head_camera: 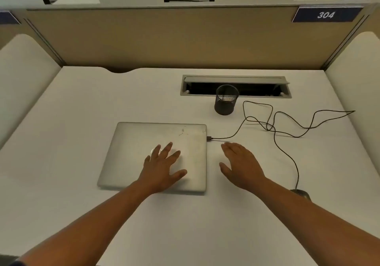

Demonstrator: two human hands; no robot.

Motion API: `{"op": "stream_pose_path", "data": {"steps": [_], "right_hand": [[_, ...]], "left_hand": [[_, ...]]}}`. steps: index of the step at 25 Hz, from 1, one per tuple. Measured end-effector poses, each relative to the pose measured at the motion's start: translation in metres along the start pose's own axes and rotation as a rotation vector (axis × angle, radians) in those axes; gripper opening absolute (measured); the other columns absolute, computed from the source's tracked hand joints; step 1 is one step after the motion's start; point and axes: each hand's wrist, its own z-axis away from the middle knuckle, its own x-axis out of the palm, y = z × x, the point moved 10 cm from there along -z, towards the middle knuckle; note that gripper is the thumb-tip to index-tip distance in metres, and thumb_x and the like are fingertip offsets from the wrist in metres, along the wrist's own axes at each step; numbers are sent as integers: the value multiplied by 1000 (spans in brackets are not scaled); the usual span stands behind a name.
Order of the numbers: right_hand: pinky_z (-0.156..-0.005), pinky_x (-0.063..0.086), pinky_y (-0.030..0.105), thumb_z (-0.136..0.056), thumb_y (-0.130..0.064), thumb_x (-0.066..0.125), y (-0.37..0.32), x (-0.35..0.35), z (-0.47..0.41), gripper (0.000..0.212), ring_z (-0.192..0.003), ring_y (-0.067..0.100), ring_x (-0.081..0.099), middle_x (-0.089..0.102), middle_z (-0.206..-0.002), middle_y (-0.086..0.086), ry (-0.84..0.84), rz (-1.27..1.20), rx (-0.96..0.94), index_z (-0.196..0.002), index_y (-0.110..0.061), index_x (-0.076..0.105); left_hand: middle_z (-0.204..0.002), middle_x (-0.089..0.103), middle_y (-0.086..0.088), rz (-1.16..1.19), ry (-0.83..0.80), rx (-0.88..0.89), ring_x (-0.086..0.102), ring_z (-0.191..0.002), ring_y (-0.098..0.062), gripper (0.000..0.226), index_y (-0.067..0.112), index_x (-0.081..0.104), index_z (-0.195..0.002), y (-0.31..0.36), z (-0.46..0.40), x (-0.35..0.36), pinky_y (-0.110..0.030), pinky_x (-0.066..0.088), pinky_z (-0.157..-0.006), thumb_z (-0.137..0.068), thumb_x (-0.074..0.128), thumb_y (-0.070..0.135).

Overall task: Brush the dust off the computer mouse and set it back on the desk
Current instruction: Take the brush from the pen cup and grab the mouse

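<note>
The dark computer mouse [301, 193] lies on the white desk [61, 142] at the right, mostly hidden behind my right forearm. Its thin black cable [287, 156] loops across the desk and plugs into the right edge of a closed silver laptop [131, 142]. My left hand [162, 167] is over the laptop lid with fingers spread and straight. My right hand [240, 165] is flat over the desk just right of the laptop, fingers straight, holding nothing. It is well to the left of the mouse.
A black mesh pen cup [225, 100] stands behind the laptop, in front of an open grey cable hatch [235, 78]. Beige partition walls [174, 37] close the desk at the back and both sides. A sign [326, 14] reads 304.
</note>
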Motion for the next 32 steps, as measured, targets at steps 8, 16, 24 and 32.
{"op": "stream_pose_path", "data": {"steps": [8,16,24,32], "right_hand": [[-107,44,42,-99,-31,60,26,-13,-43,46,-131,31,56,62,-144,6,-1,-35,35,-142,-13,59],[-91,53,45,-99,-25,61,53,-82,-127,45,-112,34,63,66,-128,14,275,-123,132,-142,-10,55],[-85,54,36,-107,-30,53,66,-79,-179,32,-108,31,67,66,-128,13,124,-12,136,-132,-13,65],[-72,42,30,-109,-27,48,63,-116,-154,35,-89,24,61,71,-107,14,338,-223,94,-132,-8,68]], "left_hand": [[-176,1,5,-40,-144,-72,1,-161,-31,98,38,13,-166,-5,-20,11,-56,28,-124,-89,64,70],[-173,5,-1,-59,-158,-73,7,-159,-32,105,33,30,-161,1,-46,-3,-51,37,-121,-76,83,64],[-175,9,5,5,-173,-69,7,-160,-30,94,31,45,-148,1,-61,-4,-50,41,-116,-70,92,53],[-174,10,5,20,-161,-80,6,-160,-30,89,31,47,-145,3,-59,-4,-52,40,-118,-70,93,49]]}}
